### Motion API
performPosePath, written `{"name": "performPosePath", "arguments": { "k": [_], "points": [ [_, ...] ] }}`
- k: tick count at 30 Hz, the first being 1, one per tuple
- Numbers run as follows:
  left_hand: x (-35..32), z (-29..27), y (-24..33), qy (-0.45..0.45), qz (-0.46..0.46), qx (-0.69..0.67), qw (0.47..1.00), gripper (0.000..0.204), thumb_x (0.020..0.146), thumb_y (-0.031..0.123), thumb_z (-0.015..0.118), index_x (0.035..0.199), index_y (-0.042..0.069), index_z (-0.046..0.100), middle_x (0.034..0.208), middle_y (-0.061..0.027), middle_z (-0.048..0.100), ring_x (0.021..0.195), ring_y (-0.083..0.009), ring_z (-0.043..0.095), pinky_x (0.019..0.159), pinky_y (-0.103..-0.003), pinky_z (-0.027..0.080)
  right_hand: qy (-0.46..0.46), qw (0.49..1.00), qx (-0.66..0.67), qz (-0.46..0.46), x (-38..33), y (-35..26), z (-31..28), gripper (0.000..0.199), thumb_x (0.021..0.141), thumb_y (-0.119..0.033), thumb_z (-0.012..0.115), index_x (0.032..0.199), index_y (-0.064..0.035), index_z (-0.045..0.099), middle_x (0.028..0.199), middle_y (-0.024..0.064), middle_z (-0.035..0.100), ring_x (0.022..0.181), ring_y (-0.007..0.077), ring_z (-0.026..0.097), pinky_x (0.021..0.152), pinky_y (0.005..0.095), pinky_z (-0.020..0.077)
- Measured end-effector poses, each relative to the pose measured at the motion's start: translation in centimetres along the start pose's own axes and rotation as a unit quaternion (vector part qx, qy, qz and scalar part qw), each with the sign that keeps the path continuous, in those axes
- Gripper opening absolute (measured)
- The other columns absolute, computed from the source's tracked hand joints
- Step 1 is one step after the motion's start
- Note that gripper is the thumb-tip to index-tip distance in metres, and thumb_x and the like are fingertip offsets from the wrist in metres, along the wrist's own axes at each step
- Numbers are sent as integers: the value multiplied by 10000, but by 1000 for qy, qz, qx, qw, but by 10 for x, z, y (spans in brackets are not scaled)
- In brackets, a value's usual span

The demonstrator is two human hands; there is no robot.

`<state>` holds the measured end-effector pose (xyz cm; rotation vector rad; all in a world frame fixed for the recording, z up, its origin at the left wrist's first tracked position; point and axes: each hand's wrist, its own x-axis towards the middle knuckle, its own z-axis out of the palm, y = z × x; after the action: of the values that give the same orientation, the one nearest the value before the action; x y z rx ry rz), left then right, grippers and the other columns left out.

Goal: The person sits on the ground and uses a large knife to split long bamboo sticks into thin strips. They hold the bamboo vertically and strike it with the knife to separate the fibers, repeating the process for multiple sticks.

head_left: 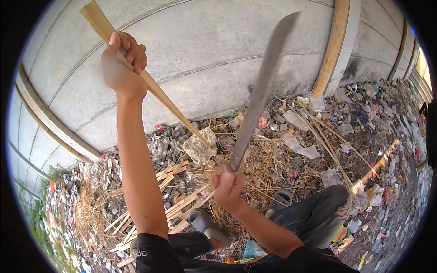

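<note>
The left hand [122,68] holds a stick [150,84] up high, its tip on a rock [200,146] by the wall [205,50]. The right hand [227,182] grips a long knife [261,88], raised and blurry. Open air sits between them. Trash and split sticks [180,204] cover the ground [318,136].

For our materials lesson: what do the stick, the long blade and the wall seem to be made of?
Stick: likely split bamboo, pale tan, dry and fibrous.
Blade: apparently metal, dull grey, unpolished; motion blur hides detail.
Wall: seemingly concrete slabs, matt grey, with seams and stains.
</note>
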<state>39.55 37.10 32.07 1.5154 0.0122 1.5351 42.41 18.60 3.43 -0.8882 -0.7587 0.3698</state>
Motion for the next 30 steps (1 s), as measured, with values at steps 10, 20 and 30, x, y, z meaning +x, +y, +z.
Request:
{"name": "performPosePath", "arguments": {
  "k": [10, 20, 30],
  "points": [
    [-15, -36, 10, -14, 43, -17, 999, 318, 964, 351, 489, 769, 106, 434, 624, 18, 318, 489, -92, 256, 470, -260, 207, -63, 921, -193, 333, -1, 71, -43, 574, 1033, -503, 508, 708, -31, 538, 520, 14, 473, 421, 129, 512, 409, 315, 408],
    [-20, -38, 15, -8, 45, 17, 999, 306, 950, 332, 495, 767, 93, 444, 624, 13, 315, 503, -102, 269, 478, -271, 203, -51, 983, -162, 67, -44, 42, 8, 454, 1035, -446, 495, 868, -26, 537, 589, 49, 539, 465, 165, 516, 467, 334, 405],
    [-17, -36, 10, 6, 65, -3, 998, 343, 953, 371, 445, 793, 69, 482, 646, -1, 322, 517, -114, 264, 485, -270, 218, -127, 917, -164, 341, -14, 56, 4, 620, 1034, -527, 489, 736, 13, 543, 556, 117, 523, 545, 245, 607, 586, 414, 480]
  ]
}}
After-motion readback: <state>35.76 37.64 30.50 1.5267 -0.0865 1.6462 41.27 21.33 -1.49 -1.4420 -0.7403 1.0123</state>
